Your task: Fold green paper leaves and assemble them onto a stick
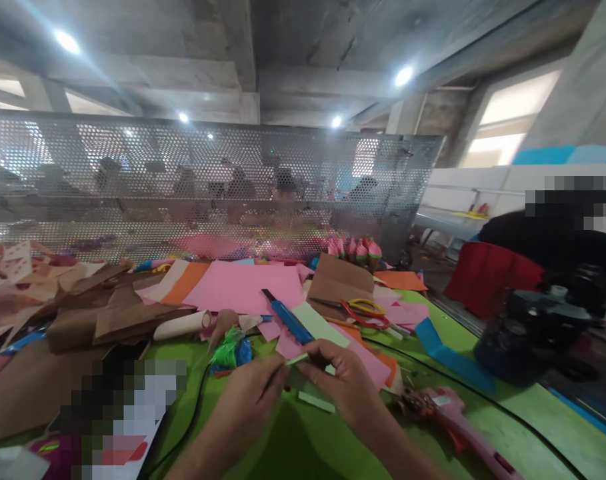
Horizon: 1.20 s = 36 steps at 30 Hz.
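Observation:
My left hand (250, 393) and my right hand (345, 380) meet over the green table (513, 427). Between their fingertips they pinch a small pale green paper strip (297, 359). My right hand also grips a blue utility knife (290, 319), its blade end pointing up and away to the left. Another pale green strip (316, 401) lies on the table just below the hands. A crumpled green and blue wrapper (231, 350) sits close to my left hand's fingers.
Pink, orange and brown paper sheets (243, 287) cover the table behind. Red and yellow scissors (365, 310) lie to the right, a pink glue gun (447, 413) at the near right, a white roll (183, 325) at left. A perforated metal screen (207, 187) closes off the back; a person sits at far right.

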{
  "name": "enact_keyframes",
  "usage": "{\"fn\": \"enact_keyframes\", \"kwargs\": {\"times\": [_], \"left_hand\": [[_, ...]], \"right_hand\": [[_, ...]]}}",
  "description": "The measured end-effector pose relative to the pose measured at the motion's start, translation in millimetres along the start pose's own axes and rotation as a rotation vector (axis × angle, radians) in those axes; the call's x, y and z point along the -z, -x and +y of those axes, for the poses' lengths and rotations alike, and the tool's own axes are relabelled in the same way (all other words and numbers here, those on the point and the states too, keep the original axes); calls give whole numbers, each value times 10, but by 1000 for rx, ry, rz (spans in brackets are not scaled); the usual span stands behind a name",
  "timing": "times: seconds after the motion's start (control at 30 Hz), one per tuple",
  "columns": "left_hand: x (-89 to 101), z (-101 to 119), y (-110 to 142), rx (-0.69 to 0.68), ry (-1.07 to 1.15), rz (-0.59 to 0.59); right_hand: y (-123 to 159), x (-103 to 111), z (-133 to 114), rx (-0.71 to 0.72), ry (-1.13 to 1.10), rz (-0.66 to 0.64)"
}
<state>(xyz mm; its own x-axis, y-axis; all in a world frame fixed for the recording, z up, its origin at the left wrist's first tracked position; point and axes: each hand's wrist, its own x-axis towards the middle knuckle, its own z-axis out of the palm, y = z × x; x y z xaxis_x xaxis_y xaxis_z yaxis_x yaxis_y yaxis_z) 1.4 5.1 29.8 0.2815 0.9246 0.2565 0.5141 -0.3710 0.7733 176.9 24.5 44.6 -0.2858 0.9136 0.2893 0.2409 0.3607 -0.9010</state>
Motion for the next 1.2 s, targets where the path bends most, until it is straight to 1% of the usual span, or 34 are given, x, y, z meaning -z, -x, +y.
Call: {"fn": "enact_keyframes", "kwargs": {"times": [0.17,0.27,0.33,0.47,0.57,0.63,0.7,0.77,0.83,0.93,1.07,1.1,1.2], "left_hand": [[-57,-9,2,7,7,-43],[-98,-26,4,7,18,-24],[-113,-51,-4,15,14,15],[-118,-120,-29,76,2,164],[-120,-150,-40,92,66,228],[-107,-153,-43,99,161,198],[-70,-146,-46,94,216,125],[-20,-136,-49,57,188,61],[16,-131,-53,25,141,36],[12,-139,-62,26,146,65],[-40,-136,-79,32,182,186],[-49,-125,-80,43,201,193],[-64,-90,-74,62,273,158]], "right_hand": [[15,0,-6,-13,-64,-6],[16,-4,8,-23,-123,4],[8,-9,12,-34,-153,-13],[-21,-15,31,-129,-191,-83],[-34,-10,70,-174,-202,-65],[-37,0,94,-165,-206,-54],[-39,14,99,-154,-184,-52],[-40,25,86,-146,-140,-59],[-40,29,65,-135,-91,-63],[-38,28,54,-131,-73,-83],[-40,36,87,-165,-41,-120],[-42,39,95,-163,-25,-118],[-48,37,101,-152,-36,-95]]}}
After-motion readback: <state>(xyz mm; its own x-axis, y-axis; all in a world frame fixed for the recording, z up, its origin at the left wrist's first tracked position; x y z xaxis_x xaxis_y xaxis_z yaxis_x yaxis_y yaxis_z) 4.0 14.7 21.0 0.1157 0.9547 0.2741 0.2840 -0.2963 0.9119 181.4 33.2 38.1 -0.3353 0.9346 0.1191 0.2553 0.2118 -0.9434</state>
